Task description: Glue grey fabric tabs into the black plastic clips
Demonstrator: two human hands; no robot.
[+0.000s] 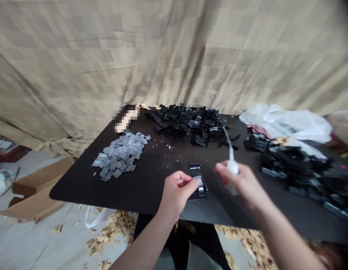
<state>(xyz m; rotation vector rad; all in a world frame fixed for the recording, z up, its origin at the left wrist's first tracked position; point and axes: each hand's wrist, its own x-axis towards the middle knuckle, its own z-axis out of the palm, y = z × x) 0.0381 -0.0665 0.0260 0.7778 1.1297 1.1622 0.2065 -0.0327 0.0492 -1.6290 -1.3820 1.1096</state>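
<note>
A black plastic part (195, 170) lies on the dark table near its front edge. My left hand (178, 191) pinches a small grey pad (199, 179) against the middle of that part. To the right, my right hand (240, 182) is wrapped round a white bottle (232, 167) with a long thin nozzle pointing up and away, raised off the black part. A pile of grey pads (121, 153) lies on the left of the table, and a heap of black parts (190, 122) stands at the back.
More black parts (300, 168) are piled at the right, beside a white plastic bag (286, 122). White crumbs dot the middle of the table (86, 176). A cardboard box (41, 180) and scattered wood-coloured scraps (114, 228) are on the floor. A curtain (162, 52) hangs behind.
</note>
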